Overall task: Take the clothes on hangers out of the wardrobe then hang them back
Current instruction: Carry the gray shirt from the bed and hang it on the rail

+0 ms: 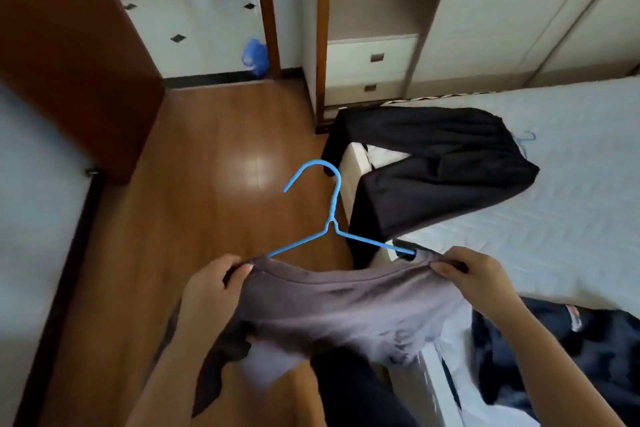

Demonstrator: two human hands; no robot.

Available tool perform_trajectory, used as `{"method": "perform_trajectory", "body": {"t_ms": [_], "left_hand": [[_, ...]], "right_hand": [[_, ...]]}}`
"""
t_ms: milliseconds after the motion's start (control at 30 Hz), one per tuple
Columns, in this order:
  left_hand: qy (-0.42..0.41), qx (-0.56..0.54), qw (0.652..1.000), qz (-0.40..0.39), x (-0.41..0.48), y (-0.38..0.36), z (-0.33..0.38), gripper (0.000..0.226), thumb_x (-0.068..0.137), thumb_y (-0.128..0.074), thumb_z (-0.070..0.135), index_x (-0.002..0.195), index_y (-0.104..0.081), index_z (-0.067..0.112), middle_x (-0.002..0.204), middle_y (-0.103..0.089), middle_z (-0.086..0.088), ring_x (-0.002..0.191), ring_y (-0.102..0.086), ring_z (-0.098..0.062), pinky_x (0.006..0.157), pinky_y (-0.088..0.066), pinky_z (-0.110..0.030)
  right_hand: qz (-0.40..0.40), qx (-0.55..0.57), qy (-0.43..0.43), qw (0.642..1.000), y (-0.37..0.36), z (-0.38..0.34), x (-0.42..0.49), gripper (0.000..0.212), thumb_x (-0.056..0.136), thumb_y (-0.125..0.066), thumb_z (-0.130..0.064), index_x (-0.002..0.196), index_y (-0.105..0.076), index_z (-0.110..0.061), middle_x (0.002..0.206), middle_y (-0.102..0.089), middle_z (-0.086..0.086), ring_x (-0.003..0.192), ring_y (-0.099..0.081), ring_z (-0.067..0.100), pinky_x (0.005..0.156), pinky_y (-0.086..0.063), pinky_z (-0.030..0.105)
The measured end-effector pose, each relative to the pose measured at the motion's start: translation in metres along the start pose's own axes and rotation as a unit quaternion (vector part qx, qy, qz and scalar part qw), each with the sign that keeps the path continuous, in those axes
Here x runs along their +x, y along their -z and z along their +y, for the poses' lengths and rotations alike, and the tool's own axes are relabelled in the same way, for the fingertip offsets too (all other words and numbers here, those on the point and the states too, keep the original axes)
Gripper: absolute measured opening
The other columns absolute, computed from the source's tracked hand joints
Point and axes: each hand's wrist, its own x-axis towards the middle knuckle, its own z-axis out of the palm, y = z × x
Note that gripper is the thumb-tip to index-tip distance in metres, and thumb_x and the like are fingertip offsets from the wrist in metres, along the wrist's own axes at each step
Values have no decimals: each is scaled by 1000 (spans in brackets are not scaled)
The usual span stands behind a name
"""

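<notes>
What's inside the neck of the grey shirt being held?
A blue wire hanger: both sloping arms run into the grey shirt at its collar, which the left hand and right hand pinch. The hook sticks out. Arm ends and any bottom bar are hidden by fabric.

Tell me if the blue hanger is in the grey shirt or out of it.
Partly in. Both arm ends of the blue hanger run under the grey shirt collar; hook and neck stick out.
</notes>
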Motion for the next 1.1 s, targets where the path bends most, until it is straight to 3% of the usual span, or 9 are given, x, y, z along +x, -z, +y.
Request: {"method": "perform_trajectory", "body": {"t_ms": [167,200,300,400,467,667,867,967,1100], "left_hand": [[14,33,999,23,107,17,31,14,90,-55,19,88,-62,7,62,-51,8,71,-57,-27,53,-34,-17],[17,35,999,35,127,19,38,15,90,-54,19,89,-62,7,63,-53,7,71,-57,-27,53,-33,-15],[25,37,997,70,187,23,59,16,90,-53,19,92,-62,5,74,-61,-7,77,-56,-31,57,-31,-29],[45,23,995,85,240,29,73,12,92,-51,18,82,-52,12,65,-46,5,73,-48,-25,60,-29,-31],[47,15,993,107,277,33,75,11,91,-51,16,83,-53,9,69,-47,2,73,-44,-21,62,-29,-30],[18,18,991,130,426,38,56,18,91,-52,14,73,-49,15,61,-40,12,56,-38,-5,51,-27,-20],[-1,10,993,117,592,62,54,15,93,-49,19,89,-60,9,75,-52,1,72,-46,-16,65,-34,-29],[-21,2,991,135,669,76,63,15,91,-51,18,94,-62,8,85,-61,-8,78,-46,-15,72,-35,-29],[-70,-4,986,148,756,80,96,13,89,-55,17,90,-64,7,87,-66,-12,81,-57,-24,73,-36,-29]], "right_hand": [[-15,29,34,999,7,-38,120,26,79,-68,-14,59,-52,-19,63,-58,6,61,-51,14,58,-37,7],[-23,32,37,999,10,-45,142,24,80,-68,-14,61,-53,-16,64,-58,8,61,-51,16,58,-37,8],[-39,51,43,997,22,-68,209,19,80,-67,-14,67,-57,-7,67,-60,17,60,-47,17,57,-36,13],[-37,65,59,995,31,-94,269,27,81,-67,-15,59,-52,-19,57,-53,2,56,-45,8,54,-34,16],[-44,73,65,994,33,-116,306,27,82,-66,-16,59,-53,-21,53,-51,-2,54,-46,6,52,-33,14],[-22,70,71,995,24,-176,430,9,82,-66,-17,74,-65,-13,71,-62,4,68,-55,16,58,-39,14],[53,54,58,995,18,-253,554,13,82,-66,-20,90,-68,-9,87,-65,5,86,-57,21,72,-39,26],[75,52,60,994,28,-292,612,4,83,-65,-18,81,-65,-15,79,-61,2,80,-54,19,67,-37,24],[111,49,52,991,57,-311,677,5,84,-64,-19,84,-66,-14,81,-61,5,81,-54,20,63,-37,23]]}}
